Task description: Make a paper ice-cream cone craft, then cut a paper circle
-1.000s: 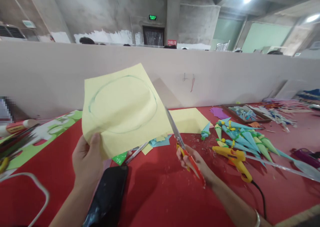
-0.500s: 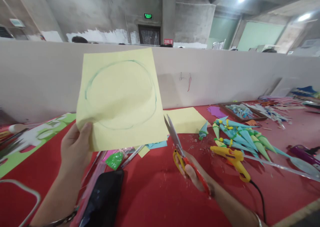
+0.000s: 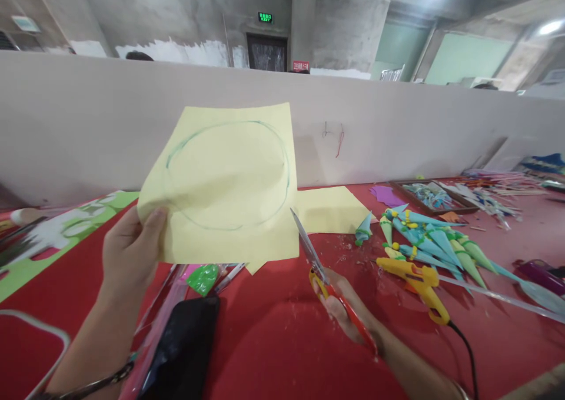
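My left hand point(image 3: 135, 247) pinches the lower left corner of a yellow paper sheet point(image 3: 229, 176), thumb in front. The sheet stands upright above the table, slightly bent, with a large circle drawn on it in thin green line. My right hand point(image 3: 342, 300) is wrapped round the handles of scissors point(image 3: 311, 250) with red and yellow grips. The scissor blades look closed and point up and left, their tip close to the sheet's lower right edge. Whether the tip touches the paper, I cannot tell.
On the red table point(image 3: 265, 341) lie a black phone point(image 3: 183, 347), a yellow glue gun point(image 3: 412, 276) with a cord, blue and green paper cones point(image 3: 435, 244), more yellow paper point(image 3: 331, 209) and a tray point(image 3: 463, 206). A white partition point(image 3: 375, 129) rises behind.
The sheet's top has shifted right and its left side bends more. The scissors' blades have come together. The whole view has also shifted slightly.
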Motion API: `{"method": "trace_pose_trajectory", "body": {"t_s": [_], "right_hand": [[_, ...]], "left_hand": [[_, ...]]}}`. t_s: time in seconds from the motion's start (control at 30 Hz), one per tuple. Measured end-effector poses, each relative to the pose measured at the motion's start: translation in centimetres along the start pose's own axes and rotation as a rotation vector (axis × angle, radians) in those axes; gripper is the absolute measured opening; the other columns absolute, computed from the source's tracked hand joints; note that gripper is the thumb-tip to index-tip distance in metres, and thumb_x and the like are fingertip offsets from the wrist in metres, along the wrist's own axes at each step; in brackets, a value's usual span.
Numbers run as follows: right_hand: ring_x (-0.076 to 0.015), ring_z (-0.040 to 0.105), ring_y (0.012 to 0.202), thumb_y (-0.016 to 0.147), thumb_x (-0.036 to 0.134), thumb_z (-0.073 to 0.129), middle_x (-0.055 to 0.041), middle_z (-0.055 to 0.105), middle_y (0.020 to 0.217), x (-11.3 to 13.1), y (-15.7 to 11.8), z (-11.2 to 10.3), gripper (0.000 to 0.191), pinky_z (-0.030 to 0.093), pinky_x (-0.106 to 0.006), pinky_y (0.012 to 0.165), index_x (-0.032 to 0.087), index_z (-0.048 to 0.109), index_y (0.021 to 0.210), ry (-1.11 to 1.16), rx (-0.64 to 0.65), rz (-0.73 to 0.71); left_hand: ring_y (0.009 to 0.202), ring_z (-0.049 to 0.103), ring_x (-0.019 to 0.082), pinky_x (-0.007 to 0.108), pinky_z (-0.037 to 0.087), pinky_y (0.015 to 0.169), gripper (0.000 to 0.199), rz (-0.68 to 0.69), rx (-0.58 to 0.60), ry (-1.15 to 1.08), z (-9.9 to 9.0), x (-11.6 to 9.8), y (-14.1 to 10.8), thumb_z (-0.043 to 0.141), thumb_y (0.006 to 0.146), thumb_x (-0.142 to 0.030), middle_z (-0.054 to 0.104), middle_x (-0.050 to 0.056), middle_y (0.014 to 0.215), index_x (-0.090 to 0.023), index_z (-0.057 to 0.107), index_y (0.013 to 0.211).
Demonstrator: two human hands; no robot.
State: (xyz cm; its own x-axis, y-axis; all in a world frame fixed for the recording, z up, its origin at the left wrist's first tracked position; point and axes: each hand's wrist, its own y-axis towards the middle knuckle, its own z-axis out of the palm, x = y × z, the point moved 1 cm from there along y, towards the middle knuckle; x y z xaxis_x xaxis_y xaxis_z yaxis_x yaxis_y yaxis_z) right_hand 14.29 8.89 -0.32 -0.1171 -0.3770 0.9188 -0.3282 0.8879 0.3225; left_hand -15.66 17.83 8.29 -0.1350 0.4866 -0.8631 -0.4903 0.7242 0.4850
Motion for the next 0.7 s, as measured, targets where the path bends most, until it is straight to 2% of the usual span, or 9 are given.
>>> {"method": "trace_pose_trajectory", "body": {"t_s": [0.27,0.43,0.6,0.7], "right_hand": [[-0.009,0.027,0.047,0.08,0.064,0.034,0.0041,0.033,0.057,-0.3,-0.5,0.5,0.044,0.024,-0.023,0.042,0.021,0.037,0.069,0.086,-0.055,0.064],[-0.0082,0.025,0.045,0.079,0.065,0.036,0.0053,0.03,0.054,-0.5,-0.6,0.8,0.045,0.022,-0.023,0.041,0.022,0.035,0.066,0.119,-0.06,0.078],[-0.0092,0.026,0.048,0.075,0.07,0.038,0.0044,0.03,0.055,-0.3,-0.5,1.0,0.049,0.023,-0.023,0.041,0.022,0.035,0.064,0.104,-0.127,0.102],[-0.0099,0.028,0.05,0.074,0.07,0.038,0.0037,0.03,0.057,-0.4,-0.3,1.0,0.05,0.024,-0.023,0.042,0.022,0.037,0.065,0.1,-0.113,0.106]], "left_hand": [[0.051,0.051,0.007,0.017,0.041,0.045,0.017,0.04,0.047,0.068,-0.2,0.0,-0.2,0.061,0.069,-0.026,0.063,-0.001,0.063,-0.015,0.064,0.081],[0.049,0.05,0.008,0.017,0.039,0.041,0.02,0.053,0.012,0.134,-0.2,-0.1,-0.4,0.063,0.065,-0.032,0.06,-0.003,0.059,-0.015,0.063,0.075],[0.051,0.05,0.008,0.016,0.039,0.041,0.021,0.065,0.003,0.123,-0.3,-0.2,-0.4,0.063,0.064,-0.032,0.059,-0.003,0.061,-0.015,0.063,0.077],[0.05,0.049,0.008,0.016,0.038,0.04,0.021,0.074,-0.011,0.136,-0.4,-0.2,-0.4,0.063,0.064,-0.032,0.059,-0.003,0.061,-0.015,0.063,0.076]]}}
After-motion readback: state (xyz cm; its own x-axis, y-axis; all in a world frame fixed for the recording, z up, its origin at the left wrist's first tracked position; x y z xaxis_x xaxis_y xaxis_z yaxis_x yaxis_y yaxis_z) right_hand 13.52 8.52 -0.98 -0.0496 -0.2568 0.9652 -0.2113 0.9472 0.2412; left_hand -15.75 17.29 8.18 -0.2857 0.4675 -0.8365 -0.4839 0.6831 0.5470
